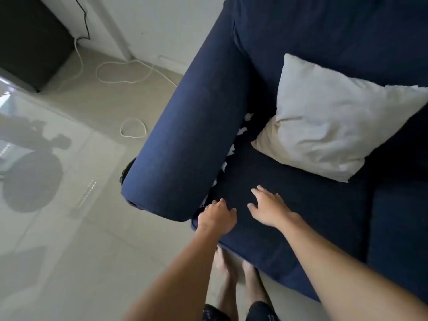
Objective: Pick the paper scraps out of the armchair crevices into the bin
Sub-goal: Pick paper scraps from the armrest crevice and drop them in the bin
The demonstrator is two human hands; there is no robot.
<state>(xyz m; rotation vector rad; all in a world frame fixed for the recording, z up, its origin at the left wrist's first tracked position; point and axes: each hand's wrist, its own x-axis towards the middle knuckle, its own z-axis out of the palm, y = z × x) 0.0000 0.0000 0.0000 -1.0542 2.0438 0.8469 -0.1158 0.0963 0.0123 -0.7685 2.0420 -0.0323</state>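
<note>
Several white paper scraps (231, 150) sit wedged along the crevice between the navy armchair's left armrest (192, 126) and its seat cushion (289, 205). My left hand (216, 216) is at the near end of that crevice, fingertips curled down into the gap by the armrest's front; whether it holds a scrap is hidden. My right hand (268, 206) lies flat on the seat cushion with fingers spread, holding nothing. No bin is in view.
A white pillow (328, 119) leans against the backrest on the seat. White cable loops (133, 128) lie on the tiled floor left of the chair. A dark cabinet (30, 40) stands at the far left. My bare feet (236, 274) are at the chair's front edge.
</note>
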